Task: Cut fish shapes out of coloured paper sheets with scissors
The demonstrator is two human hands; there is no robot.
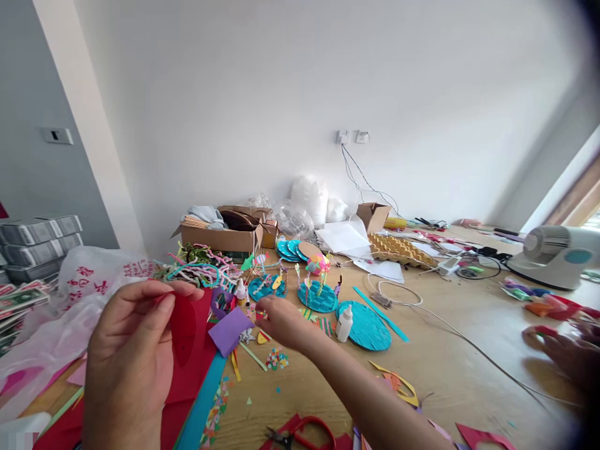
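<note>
My left hand point(135, 350) is raised at the left, thumb and fingers pinched on a thin red paper piece point(184, 334) that hangs in front of a larger red sheet point(185, 390). My right hand point(284, 322) reaches across the middle, its fingers bent together down at small coloured paper bits; what they grip, if anything, is hidden. Beside it lie a purple paper piece point(229, 332) and a small glue bottle point(241, 292). Blue discs with decorated posts point(317, 297) stand just beyond. A white glue bottle point(344, 324) is by a blue oval disc point(368, 326).
Red-handled pliers point(309, 432) lie at the front edge. A cardboard box point(215, 239), pipe cleaners point(201, 265) and an egg tray point(403, 250) are toward the back. A white cable point(464, 344) crosses the right side, near a fan point(548, 256) and another person's hand point(557, 350).
</note>
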